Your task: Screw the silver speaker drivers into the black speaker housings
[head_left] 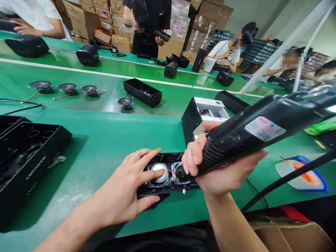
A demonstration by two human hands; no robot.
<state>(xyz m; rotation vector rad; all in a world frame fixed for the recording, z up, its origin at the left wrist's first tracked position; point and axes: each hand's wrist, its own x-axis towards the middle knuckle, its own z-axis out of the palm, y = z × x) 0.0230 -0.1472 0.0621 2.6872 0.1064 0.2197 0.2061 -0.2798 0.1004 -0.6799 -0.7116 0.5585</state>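
Note:
A black speaker panel (168,187) lies on the green table near me, with two round drivers set in it. My left hand (128,192) rests on the panel, its fingers pressing down on the left driver (159,172) and its thumb on the panel's front edge. My right hand (220,168) is wrapped round a black electric screwdriver (252,136), whose tip sits at the right driver (178,171). Thin red wires run between the drivers.
A black speaker housing (26,161) lies at the left. Loose drivers (67,87), a black tray (143,91) and a white-and-black box (204,115) lie farther out. A screwdriver cable (283,182) trails right. Several people work across the belt.

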